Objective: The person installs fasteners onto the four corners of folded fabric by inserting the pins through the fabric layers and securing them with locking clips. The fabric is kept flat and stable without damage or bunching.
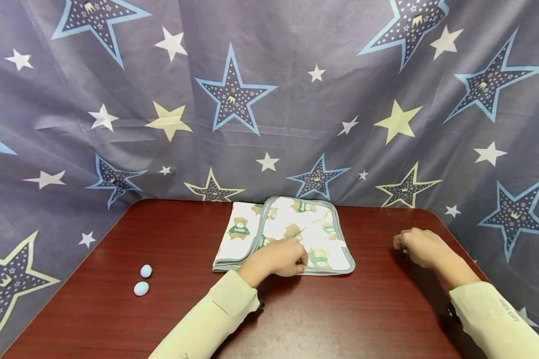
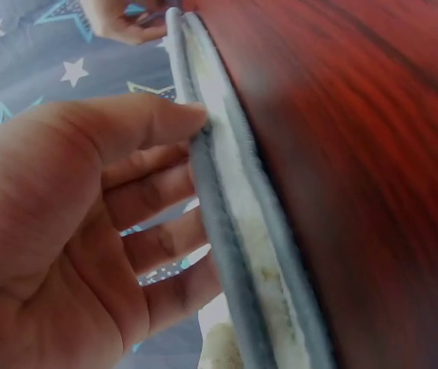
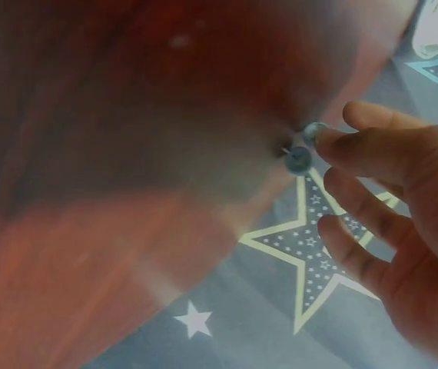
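A folded white baby blanket [image 1: 337, 257] with teddy bears and grey-green edging lies at the back middle of the table. My left hand [image 1: 278, 257] is at its front edge; in the left wrist view, the thumb and fingers of that hand [image 2: 58, 215] pinch the upper edge of the blanket [image 2: 230, 254]. Over at the right side is my right hand [image 1: 419, 244]. Two small round grey-blue pieces [image 3: 298, 161] sit by its fingertips in the right wrist view, the thumb of this hand [image 3: 411, 200] partly covering one of them. A firm grip on that piece is not visible.
Two pale blue egg-shaped pieces [image 1: 141, 288] lie on the left part of the dark red table [image 1: 341, 319]. A grey curtain with stars [image 1: 296, 114] hangs close behind the table and along its sides.
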Available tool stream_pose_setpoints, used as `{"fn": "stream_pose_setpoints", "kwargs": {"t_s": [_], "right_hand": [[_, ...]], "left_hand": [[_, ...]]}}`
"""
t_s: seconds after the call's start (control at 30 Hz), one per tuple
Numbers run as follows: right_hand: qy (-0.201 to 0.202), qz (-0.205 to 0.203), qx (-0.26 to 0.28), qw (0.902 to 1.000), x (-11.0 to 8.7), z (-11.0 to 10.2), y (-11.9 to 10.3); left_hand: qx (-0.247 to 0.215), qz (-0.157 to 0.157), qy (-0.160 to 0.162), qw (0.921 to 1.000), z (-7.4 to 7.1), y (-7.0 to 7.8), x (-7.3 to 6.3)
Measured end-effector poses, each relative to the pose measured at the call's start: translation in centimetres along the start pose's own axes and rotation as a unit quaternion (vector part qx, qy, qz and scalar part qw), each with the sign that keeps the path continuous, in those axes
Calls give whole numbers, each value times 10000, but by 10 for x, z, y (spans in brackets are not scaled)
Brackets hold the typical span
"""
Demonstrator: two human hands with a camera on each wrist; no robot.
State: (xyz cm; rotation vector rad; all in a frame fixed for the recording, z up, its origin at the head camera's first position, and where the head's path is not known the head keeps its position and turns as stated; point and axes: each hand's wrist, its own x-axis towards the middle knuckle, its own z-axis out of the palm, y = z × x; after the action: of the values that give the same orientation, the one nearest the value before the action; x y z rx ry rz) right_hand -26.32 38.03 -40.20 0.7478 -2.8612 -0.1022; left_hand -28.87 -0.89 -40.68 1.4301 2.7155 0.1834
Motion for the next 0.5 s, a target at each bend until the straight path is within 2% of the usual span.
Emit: {"fn": "stream_pose_setpoints", "kwargs": {"t_s": [0.27, 0.5], "right_hand": [[-40, -63, 77, 9999, -2, 6, 4], [418, -328, 524, 9972, 5, 6, 0]], "left_hand": [[-372, -252, -123, 9989, -5, -1, 4], [-473, -550, -332, 9968, -10, -1, 9]]}}
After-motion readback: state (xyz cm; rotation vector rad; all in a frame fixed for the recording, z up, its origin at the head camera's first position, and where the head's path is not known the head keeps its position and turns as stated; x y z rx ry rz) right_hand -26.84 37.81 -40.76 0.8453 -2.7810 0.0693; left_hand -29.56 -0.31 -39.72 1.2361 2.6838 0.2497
